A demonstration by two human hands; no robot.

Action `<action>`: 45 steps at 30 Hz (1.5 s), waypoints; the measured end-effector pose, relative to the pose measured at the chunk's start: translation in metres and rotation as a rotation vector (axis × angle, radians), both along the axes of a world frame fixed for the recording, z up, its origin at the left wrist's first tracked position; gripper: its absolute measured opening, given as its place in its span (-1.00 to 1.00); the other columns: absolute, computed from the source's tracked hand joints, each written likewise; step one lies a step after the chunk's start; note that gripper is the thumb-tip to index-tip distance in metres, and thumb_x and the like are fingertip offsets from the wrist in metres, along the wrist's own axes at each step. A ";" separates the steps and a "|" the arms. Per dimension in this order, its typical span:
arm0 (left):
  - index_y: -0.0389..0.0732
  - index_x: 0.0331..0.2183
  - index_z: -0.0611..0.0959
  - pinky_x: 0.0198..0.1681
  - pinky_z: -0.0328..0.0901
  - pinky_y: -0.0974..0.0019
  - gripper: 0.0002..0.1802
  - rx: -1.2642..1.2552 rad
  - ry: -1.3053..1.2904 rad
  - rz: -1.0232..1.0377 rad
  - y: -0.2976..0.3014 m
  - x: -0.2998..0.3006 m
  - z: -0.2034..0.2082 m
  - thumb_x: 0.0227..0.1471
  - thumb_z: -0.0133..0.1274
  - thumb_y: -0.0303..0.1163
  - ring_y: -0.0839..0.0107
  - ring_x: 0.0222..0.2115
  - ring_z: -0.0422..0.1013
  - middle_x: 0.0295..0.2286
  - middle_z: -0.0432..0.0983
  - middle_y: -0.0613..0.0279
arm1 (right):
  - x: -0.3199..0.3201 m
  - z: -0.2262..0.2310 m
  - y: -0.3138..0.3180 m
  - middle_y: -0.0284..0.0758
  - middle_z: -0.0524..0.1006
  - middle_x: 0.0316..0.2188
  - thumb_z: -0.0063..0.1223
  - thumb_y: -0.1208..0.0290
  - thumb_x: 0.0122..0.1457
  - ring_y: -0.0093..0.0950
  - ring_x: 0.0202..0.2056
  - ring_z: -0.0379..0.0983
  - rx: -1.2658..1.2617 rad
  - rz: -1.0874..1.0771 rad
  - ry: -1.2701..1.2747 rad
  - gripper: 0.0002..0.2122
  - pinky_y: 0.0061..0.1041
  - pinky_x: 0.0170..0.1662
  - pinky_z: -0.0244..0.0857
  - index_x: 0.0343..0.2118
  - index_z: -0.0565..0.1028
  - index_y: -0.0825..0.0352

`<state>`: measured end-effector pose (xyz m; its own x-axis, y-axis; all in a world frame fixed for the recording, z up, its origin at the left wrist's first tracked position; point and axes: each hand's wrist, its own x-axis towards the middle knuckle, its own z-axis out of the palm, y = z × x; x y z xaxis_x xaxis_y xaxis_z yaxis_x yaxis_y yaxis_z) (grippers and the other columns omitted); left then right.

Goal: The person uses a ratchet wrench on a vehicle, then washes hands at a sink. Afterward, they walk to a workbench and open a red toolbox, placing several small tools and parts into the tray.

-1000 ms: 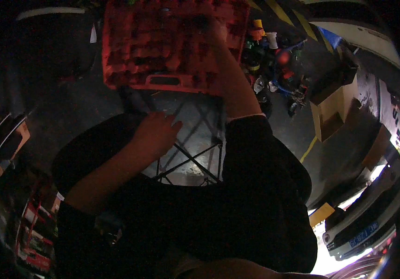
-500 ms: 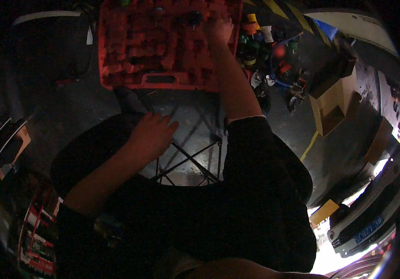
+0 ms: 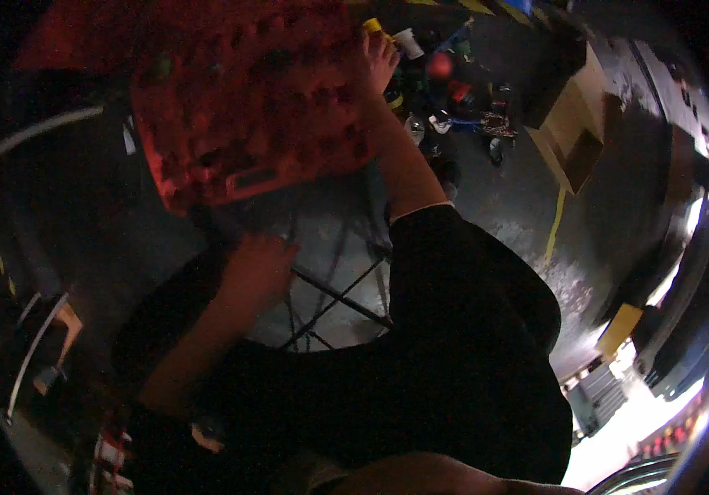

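A red molded case point(image 3: 239, 177), full of shaped recesses, lies in front of me at the far side. My right hand point(image 3: 381, 64) reaches to its right edge, fingers spread, with no held thing visible. Close by the fingers are a yellow plastic piece point(image 3: 372, 26) and a white cup-shaped piece point(image 3: 409, 43). Over my left thigh hovers my left hand point(image 3: 259, 262), short of the case's near edge; motion blur and dim light hide its fingers. A dark lump point(image 3: 278, 58) and a green piece point(image 3: 163, 66) show on the case.
Loose colored parts lie on the floor right of the case, among them a red round one point(image 3: 439, 66) and a blue-handled tool point(image 3: 474, 122). An open cardboard box point(image 3: 573, 124) stands farther right. Crossed dark metal rods point(image 3: 339, 297) show between my legs.
The view has turned, so the case appears tilted and farther left, with a red lid part now showing. My right hand now shows spread fingers at the case's edge, beside the loose parts.
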<state>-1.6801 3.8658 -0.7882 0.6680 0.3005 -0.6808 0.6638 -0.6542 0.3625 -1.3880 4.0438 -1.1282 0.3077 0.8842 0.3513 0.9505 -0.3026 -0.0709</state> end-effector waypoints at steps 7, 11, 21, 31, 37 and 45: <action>-0.17 -0.08 0.61 0.01 0.31 -0.05 -0.53 0.038 -0.069 0.033 0.008 0.015 0.010 -0.04 0.23 -0.19 0.06 -0.12 0.47 -0.18 0.55 0.04 | 0.017 0.016 0.007 -0.20 0.35 0.17 0.10 0.10 0.14 -0.15 0.19 0.24 -0.023 -0.137 0.047 -0.43 -0.04 0.23 0.05 0.21 0.32 0.15; -0.16 -0.03 0.59 0.02 0.30 -0.01 -0.46 -0.016 -0.017 0.002 0.010 0.011 0.006 -0.07 0.27 -0.18 0.06 -0.10 0.46 -0.16 0.54 0.07 | 0.012 0.045 0.005 -0.25 0.41 0.12 0.11 0.12 0.13 -0.17 0.17 0.27 0.015 -0.184 0.268 -0.46 -0.04 0.21 0.05 0.17 0.35 0.19; -0.16 0.04 0.56 0.07 0.28 0.03 -0.39 0.038 -0.033 0.004 -0.002 0.003 0.009 -0.07 0.27 -0.18 0.08 -0.03 0.44 -0.06 0.52 0.04 | 0.020 0.026 0.012 -0.27 0.53 -0.06 0.14 0.14 0.08 -0.16 0.01 0.41 0.103 -0.110 0.169 -0.55 -0.03 0.12 0.15 0.01 0.44 0.24; -0.18 0.00 0.56 0.08 0.28 0.02 -0.46 0.107 -0.137 0.012 -0.002 -0.002 0.018 -0.02 0.23 -0.21 0.07 -0.04 0.44 -0.08 0.52 0.04 | 0.028 0.031 0.003 -0.24 0.51 -0.03 0.14 0.01 0.12 -0.14 -0.04 0.44 0.124 0.000 0.209 -0.52 0.00 0.08 0.17 0.02 0.43 0.20; -0.18 -0.01 0.55 0.08 0.29 -0.03 -0.47 0.059 -0.065 0.026 0.002 0.001 0.029 -0.03 0.21 -0.22 0.07 -0.06 0.45 -0.11 0.51 0.04 | 0.012 0.044 -0.003 -0.24 0.50 -0.02 0.17 0.04 0.09 -0.16 -0.03 0.44 0.089 0.044 0.120 -0.49 -0.03 0.06 0.19 0.05 0.42 0.19; -0.18 -0.10 0.58 0.01 0.35 -0.04 -0.58 0.171 -0.218 0.004 0.000 -0.008 0.036 -0.05 0.18 -0.30 0.04 -0.11 0.47 -0.18 0.51 0.01 | -0.007 0.101 -0.014 -0.24 0.50 -0.03 0.15 0.17 0.08 -0.17 -0.02 0.43 0.061 0.132 0.207 -0.53 -0.08 0.01 0.25 0.06 0.42 0.21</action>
<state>-1.6879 3.8653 -0.7522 0.7914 0.4022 -0.4604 0.5854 -0.7156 0.3811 -1.3954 4.0300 -1.0275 0.2618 0.9005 0.3472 0.9449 -0.1660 -0.2821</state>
